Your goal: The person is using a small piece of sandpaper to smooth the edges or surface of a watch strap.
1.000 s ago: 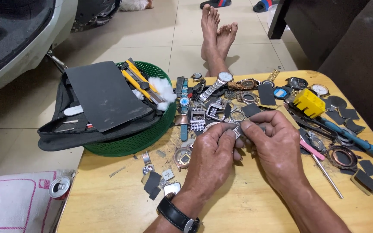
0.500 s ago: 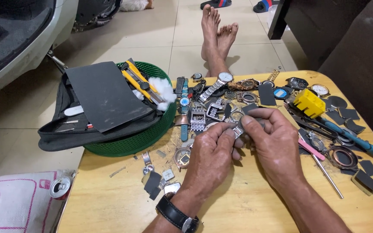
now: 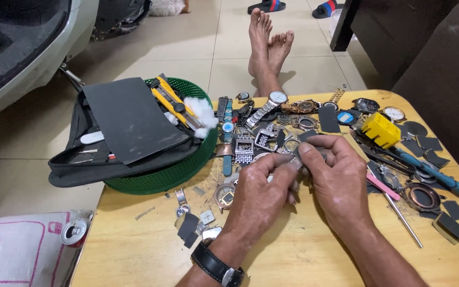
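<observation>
Both hands meet above the wooden counter (image 3: 293, 255): left hand (image 3: 261, 186) and right hand (image 3: 336, 178) pinch one small grey metal watch part (image 3: 299, 154) between fingertips. Beside them, the round green plastic basket (image 3: 181, 170) holds a black tool pouch (image 3: 107, 154), yellow utility knife (image 3: 173, 101) and white cotton wad (image 3: 203, 114).

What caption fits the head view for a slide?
Both hands, left hand and right hand, pinch a small metal watch part above a cluttered wooden table.

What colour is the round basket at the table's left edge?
Green, a perforated plastic basket; the head view shows it clearly.
</observation>
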